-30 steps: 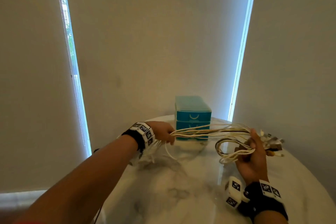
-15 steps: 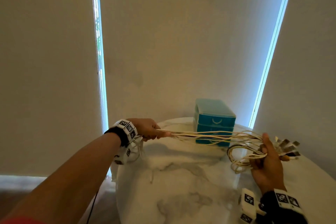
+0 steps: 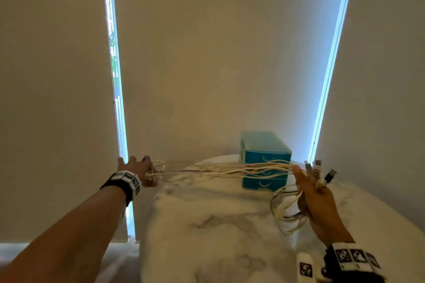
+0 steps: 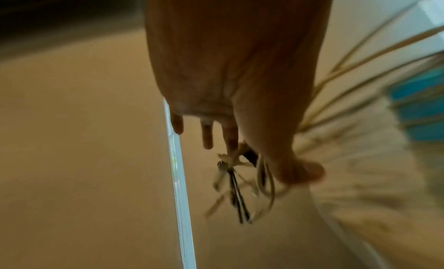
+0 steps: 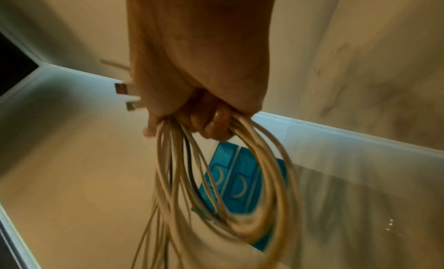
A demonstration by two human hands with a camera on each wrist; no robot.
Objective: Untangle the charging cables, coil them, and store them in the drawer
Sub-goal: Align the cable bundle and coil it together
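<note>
Pale roller blinds (image 3: 218,53) fill the background, with bright slits of daylight showing at two gaps between them, and a round marble worktop (image 3: 207,236) stands in front of them. At the far side of the worktop sits a small teal drawer unit (image 3: 264,145) with curved white handles, its drawers closed. A bundle of cream charging cables (image 3: 225,169), with at least one dark strand among them, stretches nearly level above the worktop from left to right, passing in front of the drawer unit. The left hand (image 3: 138,167) is reached out past the left edge of the worktop and holds one end of the bundle, its grip pinched on the cables between thumb and a finger while the other fingers (image 4: 207,134) stick out straight; loose cable ends and plugs (image 4: 238,193) dangle below it. The right hand (image 3: 315,200) is raised above the right side of the worktop, its grip clamped around several hanging loops of coiled cable (image 5: 228,187), and a few USB plugs (image 3: 318,167) stick up beyond its fingers. Both wrists carry black bands with square markers (image 3: 128,178).
</note>
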